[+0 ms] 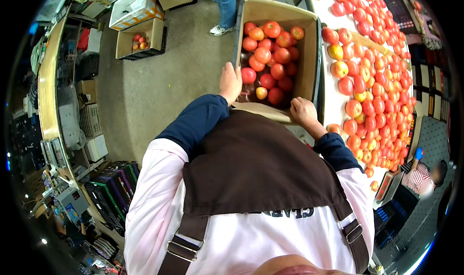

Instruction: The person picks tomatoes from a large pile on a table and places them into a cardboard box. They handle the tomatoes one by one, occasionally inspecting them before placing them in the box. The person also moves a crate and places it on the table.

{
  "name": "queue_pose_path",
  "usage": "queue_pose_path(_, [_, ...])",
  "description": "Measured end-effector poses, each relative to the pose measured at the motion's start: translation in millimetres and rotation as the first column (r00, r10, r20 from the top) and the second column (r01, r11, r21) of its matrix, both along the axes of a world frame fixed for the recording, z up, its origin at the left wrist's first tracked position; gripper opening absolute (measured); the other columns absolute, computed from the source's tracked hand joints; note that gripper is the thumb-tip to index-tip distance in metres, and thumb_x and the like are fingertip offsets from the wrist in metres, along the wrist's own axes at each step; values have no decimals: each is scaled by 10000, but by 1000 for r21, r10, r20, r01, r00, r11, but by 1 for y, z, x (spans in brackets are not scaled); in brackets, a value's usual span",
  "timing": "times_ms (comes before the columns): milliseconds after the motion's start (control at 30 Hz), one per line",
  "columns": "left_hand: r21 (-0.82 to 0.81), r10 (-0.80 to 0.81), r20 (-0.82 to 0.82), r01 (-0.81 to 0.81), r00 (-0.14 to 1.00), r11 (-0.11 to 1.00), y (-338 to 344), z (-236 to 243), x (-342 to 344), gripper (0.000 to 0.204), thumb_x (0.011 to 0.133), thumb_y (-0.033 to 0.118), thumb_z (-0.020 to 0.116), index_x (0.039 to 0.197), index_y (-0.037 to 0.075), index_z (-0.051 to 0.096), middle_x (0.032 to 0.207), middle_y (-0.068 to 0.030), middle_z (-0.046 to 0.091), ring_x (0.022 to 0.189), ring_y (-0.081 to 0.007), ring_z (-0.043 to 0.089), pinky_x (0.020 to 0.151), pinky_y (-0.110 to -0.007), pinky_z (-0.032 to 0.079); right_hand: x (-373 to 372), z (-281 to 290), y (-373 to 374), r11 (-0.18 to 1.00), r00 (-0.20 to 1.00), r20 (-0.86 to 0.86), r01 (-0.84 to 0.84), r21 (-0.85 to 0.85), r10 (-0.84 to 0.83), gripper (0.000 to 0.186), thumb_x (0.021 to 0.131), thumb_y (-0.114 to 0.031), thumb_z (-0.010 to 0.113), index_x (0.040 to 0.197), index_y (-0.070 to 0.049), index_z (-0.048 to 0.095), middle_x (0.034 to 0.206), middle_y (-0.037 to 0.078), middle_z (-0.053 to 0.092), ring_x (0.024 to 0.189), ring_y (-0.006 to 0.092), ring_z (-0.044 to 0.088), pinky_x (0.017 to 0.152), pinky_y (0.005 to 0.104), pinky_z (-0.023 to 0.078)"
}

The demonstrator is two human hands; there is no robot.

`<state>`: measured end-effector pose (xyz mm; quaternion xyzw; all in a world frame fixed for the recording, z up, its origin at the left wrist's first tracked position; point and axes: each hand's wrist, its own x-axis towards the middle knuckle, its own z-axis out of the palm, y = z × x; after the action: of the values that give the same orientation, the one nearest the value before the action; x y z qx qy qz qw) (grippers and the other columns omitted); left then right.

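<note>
A dark crate lined with brown cardboard [308, 64] is directly ahead of my body, with several red tomatoes [262, 55] lying inside. My left hand [230, 83] grips the crate's left side near its front corner; part of the fingers is hidden by the wall. At the near right corner, the fingers of my right hand [304, 111] curl over the cardboard rim. Some of the dark bottom lining shows at the near left between the tomatoes and the wall.
To the right, a white table [333, 113] carries many tomatoes. A person in jeans [227, 9] stands beyond the crate. A smaller cardboard-lined crate [157, 33] sits on the floor at far left; stacked dark crates [113, 188] stand lower left. Another person [419, 177] is at the right.
</note>
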<state>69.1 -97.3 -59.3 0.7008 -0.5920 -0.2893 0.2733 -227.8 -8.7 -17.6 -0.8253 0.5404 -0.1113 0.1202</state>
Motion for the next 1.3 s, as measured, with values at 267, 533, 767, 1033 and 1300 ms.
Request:
queue_pose_path(267, [118, -30, 111, 17, 993, 993, 0, 22, 0, 251, 952, 226, 493, 994, -10, 415, 962, -292, 571, 876, -477, 559, 751, -534, 456, 22, -20, -35, 803, 987, 7, -134, 580, 159, 243, 839, -251, 591, 978, -51, 601, 925, 170, 651, 885, 359, 632, 767, 472, 499])
queue_pose_path(533, [167, -42, 182, 11, 982, 986, -7, 33, -4, 255, 947, 232, 501, 996, -3, 416, 935, -288, 579, 865, -478, 566, 737, -537, 462, 102, -102, -115, 898, 985, 43, -168, 407, 165, 383, 801, -157, 607, 1155, -40, 522, 1071, 189, 595, 1005, 350, 588, 847, 437, 491])
queue_pose_path(767, [223, -38, 198, -7, 980, 975, -5, 26, -1, 274, 949, 254, 487, 1011, -1, 409, 972, -290, 569, 860, -474, 573, 725, -537, 467, 155, -154, -118, 954, 935, -254, -281, -109, 246, 387, 860, -133, 500, 1238, -47, 508, 1129, 125, 529, 1100, 289, 479, 908, 378, 394])
queue_pose_path(1033, [213, -48, 101, 26, 994, 977, -7, 28, 1, 264, 958, 259, 473, 1020, 12, 403, 944, -283, 573, 813, -482, 573, 693, -547, 458, 152, -127, -139, 895, 987, -96, -72, 440, 126, 645, 701, -285, 741, 1253, -73, 483, 1253, 165, 519, 1147, 319, 486, 951, 394, 395])
queue_pose_path(1300, [130, -6, 132, -12, 991, 991, -6, 24, -5, 253, 952, 246, 479, 1013, 13, 403, 818, -285, 599, 755, -481, 584, 665, -552, 461, 77, -13, -117, 279, -96, 309, -728, 626, -946, 626, 909, -381, 553, 1376, 2, 387, 1293, 210, 527, 1140, 335, 565, 999, 456, 440])
